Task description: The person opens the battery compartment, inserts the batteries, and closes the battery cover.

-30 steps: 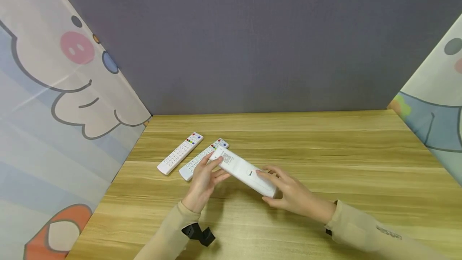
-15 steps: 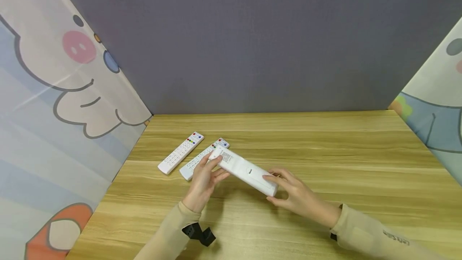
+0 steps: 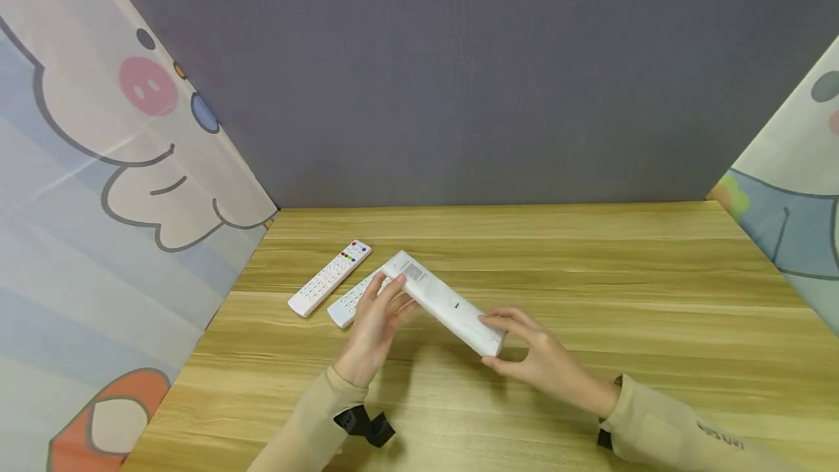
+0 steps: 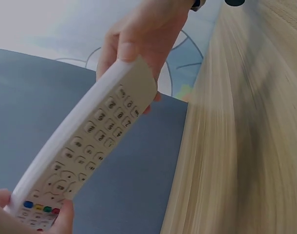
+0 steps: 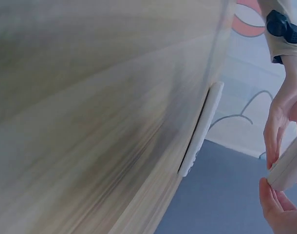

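Note:
Both hands hold a white remote control (image 3: pixel 452 312) above the table, its back turned up toward the head camera. My left hand (image 3: pixel 371 330) pinches its far left end, near the printed code. The near right end is gripped by my right hand (image 3: pixel 540 355), thumb and fingers on opposite edges. In the left wrist view, the underside of the remote (image 4: pixel 97 131) shows its rows of buttons and coloured keys. A second remote (image 3: pixel 350 303) lies buttons up on the table, partly hidden behind the left hand and the held remote. Left of it lies a third remote (image 3: pixel 330 278), also buttons up.
The wood-grain table (image 3: pixel 590 275) ends at a grey partition (image 3: pixel 485 79) at the back. Printed cartoon panels stand at the left (image 3: pixel 118 188) and right (image 3: pixel 793 188). A black wrist device (image 3: pixel 363 425) is strapped over the left sleeve.
The far end of the held remote has risen a little and tilted, now covering more of the remote behind it. My right hand has shifted slightly right along the held remote.

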Demonstrator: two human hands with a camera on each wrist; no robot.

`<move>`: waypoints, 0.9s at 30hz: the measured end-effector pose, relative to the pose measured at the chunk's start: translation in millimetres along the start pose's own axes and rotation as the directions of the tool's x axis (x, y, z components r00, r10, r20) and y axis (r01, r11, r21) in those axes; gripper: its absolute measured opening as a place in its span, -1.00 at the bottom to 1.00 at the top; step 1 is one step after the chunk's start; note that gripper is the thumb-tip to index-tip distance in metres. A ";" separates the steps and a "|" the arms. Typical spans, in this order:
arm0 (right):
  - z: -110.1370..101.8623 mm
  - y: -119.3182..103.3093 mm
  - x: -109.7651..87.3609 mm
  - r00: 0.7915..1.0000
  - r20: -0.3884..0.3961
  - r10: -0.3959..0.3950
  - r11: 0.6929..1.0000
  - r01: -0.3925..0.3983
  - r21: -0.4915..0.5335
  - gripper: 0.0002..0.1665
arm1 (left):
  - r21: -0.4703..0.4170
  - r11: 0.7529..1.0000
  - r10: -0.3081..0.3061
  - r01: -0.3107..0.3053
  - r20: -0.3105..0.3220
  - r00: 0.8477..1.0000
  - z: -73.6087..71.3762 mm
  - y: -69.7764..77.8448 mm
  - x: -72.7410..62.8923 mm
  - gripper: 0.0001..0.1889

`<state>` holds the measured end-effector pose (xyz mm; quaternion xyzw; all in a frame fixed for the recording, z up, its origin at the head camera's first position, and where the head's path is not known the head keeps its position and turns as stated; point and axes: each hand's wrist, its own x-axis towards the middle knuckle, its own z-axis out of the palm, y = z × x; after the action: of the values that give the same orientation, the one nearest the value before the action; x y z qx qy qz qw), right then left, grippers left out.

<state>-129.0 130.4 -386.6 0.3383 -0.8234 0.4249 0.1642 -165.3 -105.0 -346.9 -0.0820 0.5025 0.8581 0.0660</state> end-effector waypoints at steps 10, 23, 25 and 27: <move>0.2 -9.4 2.9 0.973 0.077 0.219 0.903 -0.232 0.361 -0.43 | -0.038 0.999 0.033 -0.029 0.100 0.994 9.3 -2.3 -1.7 -0.31; -1.1 -8.5 8.4 0.906 0.235 0.352 0.744 -0.423 0.518 -0.45 | -0.042 0.998 0.043 -0.042 0.022 0.999 17.7 -8.6 3.6 -0.29; -1.1 -8.9 9.0 0.905 0.248 0.347 0.734 -0.426 0.529 -0.45 | -0.037 0.998 0.046 -0.046 -0.004 0.999 18.7 -9.3 4.7 -0.29; -1.0 -9.1 9.6 0.906 0.258 0.337 0.732 -0.424 0.534 -0.45 | -0.027 0.998 0.048 -0.048 -0.026 0.999 19.6 -9.8 5.6 -0.30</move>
<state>-129.5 123.5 -375.4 0.2255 -0.7160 0.6536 -0.0965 -170.3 -82.9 -346.9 -0.0817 0.4932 0.8652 0.0378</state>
